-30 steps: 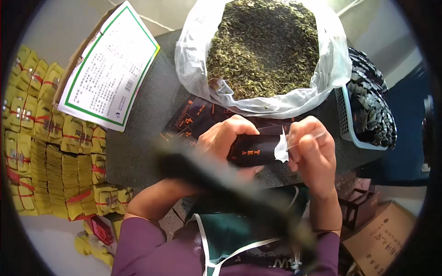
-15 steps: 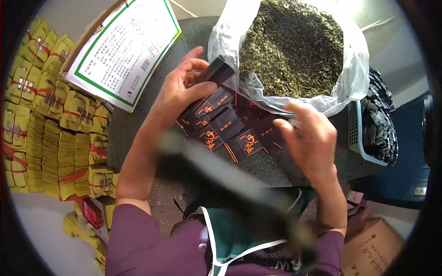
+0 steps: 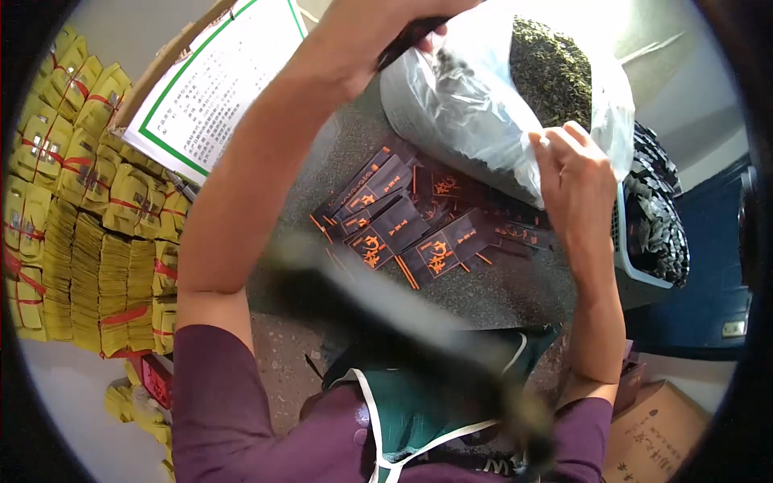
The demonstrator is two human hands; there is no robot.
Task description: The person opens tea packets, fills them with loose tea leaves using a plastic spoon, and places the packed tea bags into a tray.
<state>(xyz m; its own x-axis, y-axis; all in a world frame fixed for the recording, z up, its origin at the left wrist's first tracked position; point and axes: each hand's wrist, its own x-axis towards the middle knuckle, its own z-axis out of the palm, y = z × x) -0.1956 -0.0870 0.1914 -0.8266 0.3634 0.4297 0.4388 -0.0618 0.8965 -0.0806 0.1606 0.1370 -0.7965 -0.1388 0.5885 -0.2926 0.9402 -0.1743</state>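
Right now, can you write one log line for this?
left hand: holding dark packet; right hand: pinching bag; leaves: inside bag; other packets: on table

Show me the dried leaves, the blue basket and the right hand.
Dried leaves (image 3: 551, 68): head view, middle of the visible heap.
Blue basket (image 3: 644, 275): head view, front rim.
Right hand (image 3: 576, 177): head view, back.

1. At nine o'clock there are many yellow packets (image 3: 88, 266), stacked in rows, with red bands around several bundles.
2. Between ten and eleven o'clock, a printed sheet (image 3: 217, 88) with green border lies tilted, beside a brown cardboard edge (image 3: 165, 60).
3. At eight o'clock, one red packet (image 3: 155, 380) is near some loose yellow pieces (image 3: 137, 410).
4. At three o'clock stands a blue surface (image 3: 700, 258).
5. At four o'clock is a brown carton (image 3: 660, 435) with dark writing.
6. From the centre toward five o'clock crosses a dark, blurred object (image 3: 403, 314).
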